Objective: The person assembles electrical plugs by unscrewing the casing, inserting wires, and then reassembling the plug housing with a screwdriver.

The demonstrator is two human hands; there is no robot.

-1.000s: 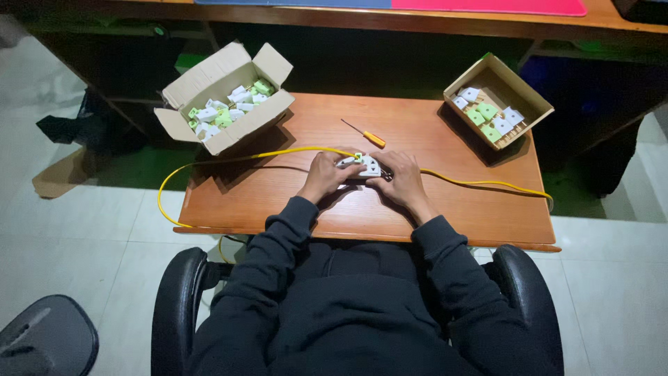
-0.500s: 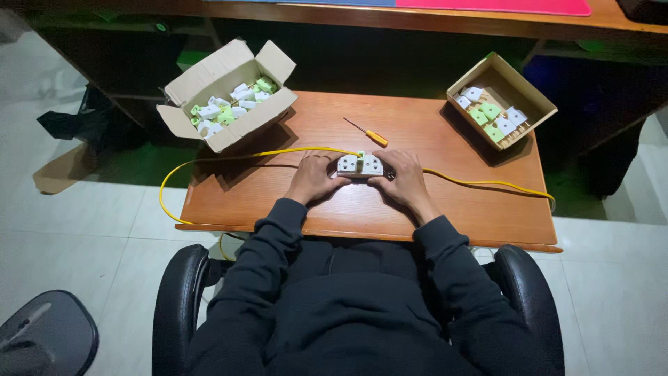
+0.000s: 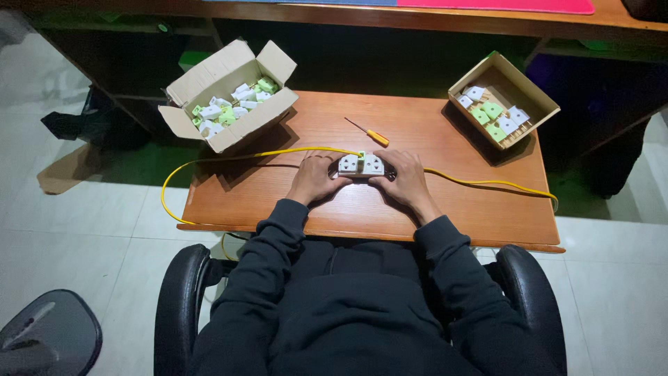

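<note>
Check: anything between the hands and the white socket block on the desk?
Nothing visible. The left hand and right hand already hold the white socket block from both sides; the screwdriver lies apart behind it.

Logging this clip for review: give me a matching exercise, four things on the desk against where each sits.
Things:
1. screwdriver
2. white socket block
3. open-flapped box
4. shallow box

Places:
A. far right corner of the table
B. between the left hand and right hand
C. far left corner
D. table middle, beyond the hands

Pairs: 1-D, 2-B, 3-C, 4-A
</note>
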